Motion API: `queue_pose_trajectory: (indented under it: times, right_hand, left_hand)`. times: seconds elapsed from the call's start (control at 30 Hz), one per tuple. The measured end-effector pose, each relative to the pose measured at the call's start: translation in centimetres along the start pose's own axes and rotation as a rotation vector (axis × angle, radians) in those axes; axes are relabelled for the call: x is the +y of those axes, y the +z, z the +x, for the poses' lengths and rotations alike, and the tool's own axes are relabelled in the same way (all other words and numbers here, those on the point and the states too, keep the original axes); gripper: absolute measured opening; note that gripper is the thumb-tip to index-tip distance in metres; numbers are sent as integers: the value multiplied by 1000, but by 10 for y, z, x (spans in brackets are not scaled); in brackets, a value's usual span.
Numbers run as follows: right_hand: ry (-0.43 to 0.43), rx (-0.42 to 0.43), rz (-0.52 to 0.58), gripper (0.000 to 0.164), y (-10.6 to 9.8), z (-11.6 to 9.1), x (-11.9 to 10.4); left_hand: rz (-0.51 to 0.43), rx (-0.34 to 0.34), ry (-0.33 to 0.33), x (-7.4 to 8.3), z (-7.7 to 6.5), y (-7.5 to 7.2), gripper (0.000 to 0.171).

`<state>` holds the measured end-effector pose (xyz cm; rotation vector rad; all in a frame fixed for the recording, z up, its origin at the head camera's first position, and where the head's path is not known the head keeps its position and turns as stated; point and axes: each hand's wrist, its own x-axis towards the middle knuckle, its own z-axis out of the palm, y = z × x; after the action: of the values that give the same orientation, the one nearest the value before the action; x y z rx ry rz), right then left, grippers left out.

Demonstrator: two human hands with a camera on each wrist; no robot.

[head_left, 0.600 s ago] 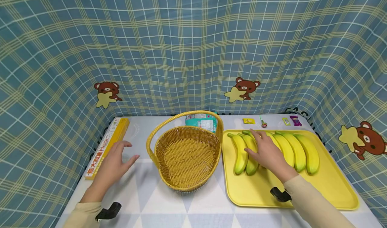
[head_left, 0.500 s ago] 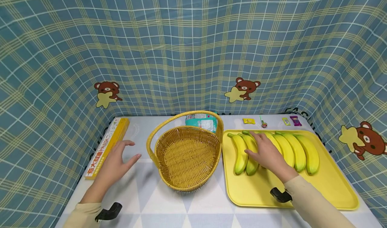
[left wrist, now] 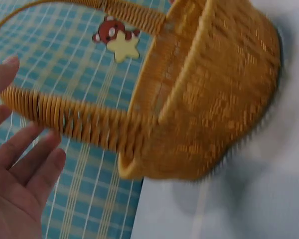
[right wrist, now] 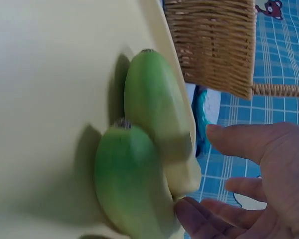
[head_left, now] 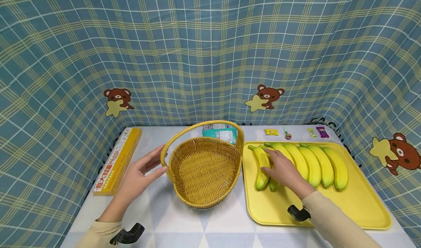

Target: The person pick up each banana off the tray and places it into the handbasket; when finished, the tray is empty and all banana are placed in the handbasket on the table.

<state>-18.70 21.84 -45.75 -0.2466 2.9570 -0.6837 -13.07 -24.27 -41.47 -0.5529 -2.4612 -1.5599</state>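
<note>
A golden wicker basket (head_left: 205,175) with a tall arched handle (head_left: 204,123) stands mid-table with nothing in it. My left hand (head_left: 139,176) is at the handle's left foot, thumb and relaxed fingers on either side of it. Several yellow bananas with green ends lie in a row on a yellow tray (head_left: 365,200). Over the left ones hovers my right hand (head_left: 284,169), overlapping the second banana (head_left: 274,185); the leftmost banana (head_left: 262,169) is beside its thumb. In the right wrist view, the thumb stands apart from the fingers, whose tips are at the side of a banana (right wrist: 132,174).
A yellow pasta box (head_left: 118,160) lies along the left edge. Behind the basket is a teal packet (head_left: 220,134). Small wrapped sweets, one of them purple (head_left: 322,132), lie beyond the tray. A plaid curtain (head_left: 184,65) hangs around the table.
My left hand has moved right, up to the basket handle. The right hand has shifted slightly left over the bananas. The basket, bananas and tray stay in place.
</note>
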Motion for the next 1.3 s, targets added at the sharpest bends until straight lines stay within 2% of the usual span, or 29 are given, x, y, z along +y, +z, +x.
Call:
queue_pose_trajectory:
  times: [0.2,0.27,0.53,0.77,1.03,1.3]
  right_hand:
    - [-20,-1,-38,71,10,6,-6]
    - [-28,-1,-43,70,14,7,-6]
    - [-10,-18,-22,68,21,13,-7]
    - [-4,-25,-11,64,19,13,-6]
    - [-23,-28,8,64,4,5,-6]
    - [-44,-44,29,63,-18,-15,-4]
  left_hand:
    - [-114,68,-98,9,2,12,43]
    - [-132,88,-110,10,2,14,38]
    - [-164,82,-42,7,2,12,29]
    - [-181,72,-42,5,2,12,27]
    - [-172,77,-53,4,3,14,22]
    - [-186,77,-51,3,2,13,22]
